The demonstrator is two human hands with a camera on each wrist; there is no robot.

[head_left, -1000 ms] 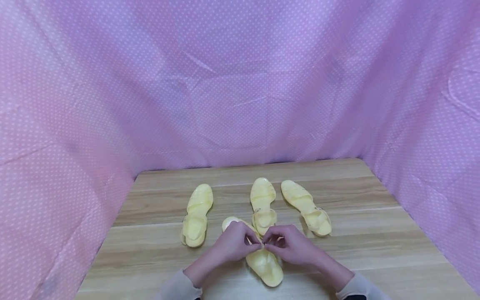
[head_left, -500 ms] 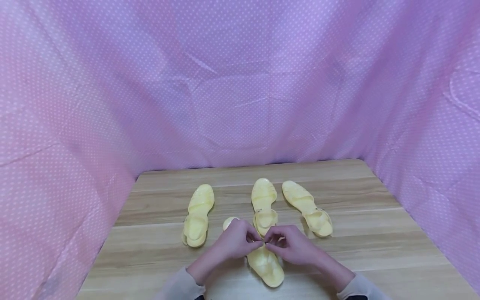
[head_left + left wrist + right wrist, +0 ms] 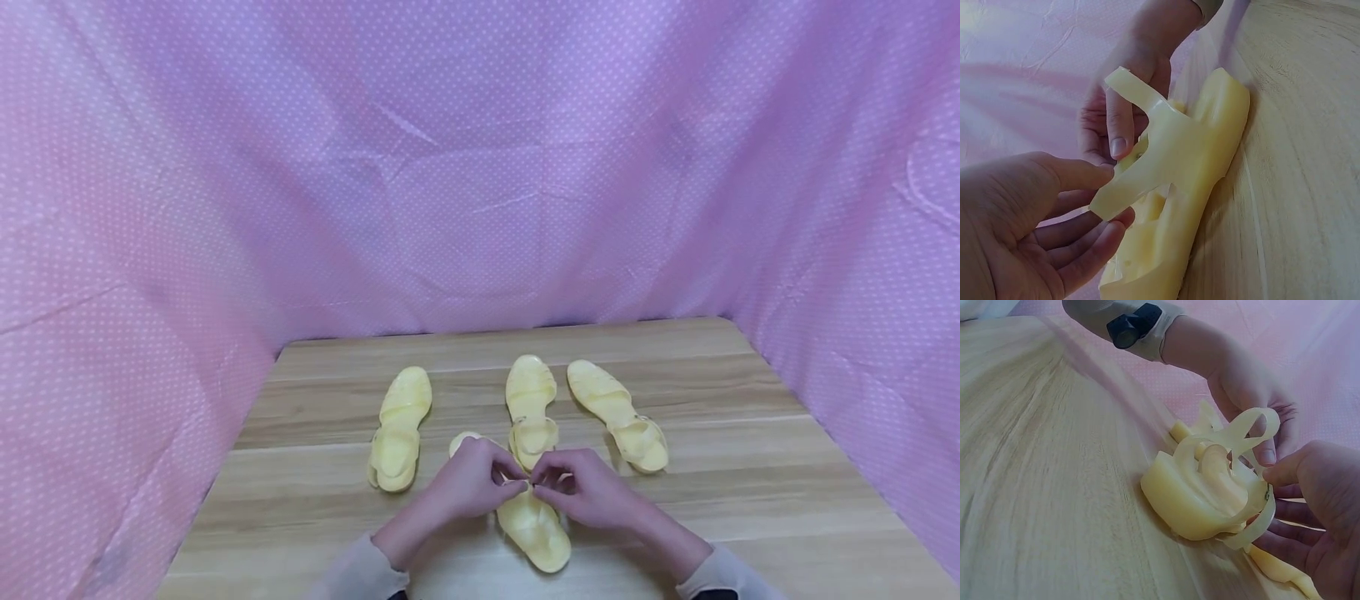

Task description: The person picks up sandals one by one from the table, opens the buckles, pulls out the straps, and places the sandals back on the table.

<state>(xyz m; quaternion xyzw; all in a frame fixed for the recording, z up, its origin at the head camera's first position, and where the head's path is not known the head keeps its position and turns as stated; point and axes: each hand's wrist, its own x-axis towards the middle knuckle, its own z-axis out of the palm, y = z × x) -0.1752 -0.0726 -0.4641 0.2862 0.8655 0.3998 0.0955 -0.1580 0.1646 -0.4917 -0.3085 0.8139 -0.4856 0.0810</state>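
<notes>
A pale yellow jelly sandal lies slanted on the table near me, toe to the far left, its middle covered by both hands. My left hand pinches a loose ankle strap between thumb and fingers, clearest in the left wrist view. Close by, my right hand pinches the other strap, where a small dark buckle shows beside the thumb in the right wrist view. The fingertips of both hands nearly meet above the sandal. Whether the strap passes through the buckle cannot be made out.
Three more yellow sandals lie farther back: one at left, one in the middle just beyond my hands, and one at right. Pink dotted cloth surrounds the wooden table at the back and sides.
Both hands stay at the same sandal, with only slight finger movement at the straps. The whole head view shifts a little; the other sandals lie as before.
</notes>
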